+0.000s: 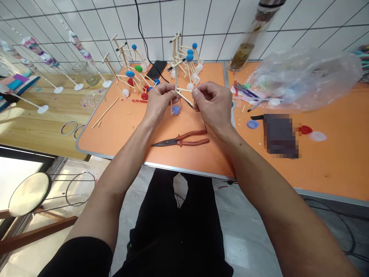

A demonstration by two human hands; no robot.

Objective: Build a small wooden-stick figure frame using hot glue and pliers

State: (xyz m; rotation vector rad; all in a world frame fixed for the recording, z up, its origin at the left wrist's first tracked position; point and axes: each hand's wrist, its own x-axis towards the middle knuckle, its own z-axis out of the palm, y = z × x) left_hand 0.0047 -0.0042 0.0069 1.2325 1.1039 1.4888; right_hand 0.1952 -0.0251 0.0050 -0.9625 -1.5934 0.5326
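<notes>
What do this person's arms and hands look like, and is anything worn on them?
The left hand and right hand are bare: no gloves, rings or watch show. A short black sleeve covers the upper left arm; the right sleeve is out of view. No cables are attached.

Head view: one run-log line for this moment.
left grip: holding stick frame | right grip: holding same frame | pliers: lying on orange table, unheld

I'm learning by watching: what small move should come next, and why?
Perhaps steady the sticks with the left hand while the right hand gently adjusts their angle: both hands pinch them, and two fan apart in the gap between the hands.
</notes>
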